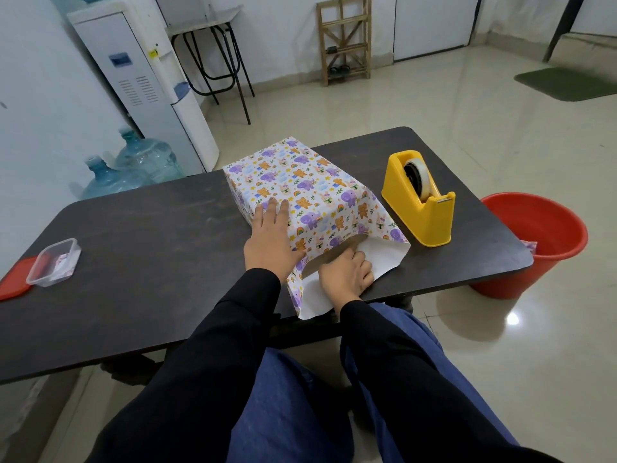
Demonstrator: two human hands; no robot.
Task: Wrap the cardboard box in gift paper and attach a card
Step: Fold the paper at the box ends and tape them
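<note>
The box lies on the dark table (pixel 150 262), covered in white gift paper (pixel 314 192) printed with purple elephants, bears and rainbows. Its near end is open, and brown cardboard (pixel 337 253) shows inside the paper tube. My left hand (pixel 268 240) lies flat on the top left edge of the wrapped box, fingers apart. My right hand (pixel 345 274) presses into the open near end, fingers curled against the white inner side of the paper flap (pixel 384 262). The flap sticks out past the table's front edge.
A yellow tape dispenser (pixel 419 202) with a clear tape roll stands right of the box. A small clear plastic container (pixel 53 262) sits at the table's left end beside its red lid (pixel 13 282). A red bucket (pixel 534 242) stands on the floor at the right.
</note>
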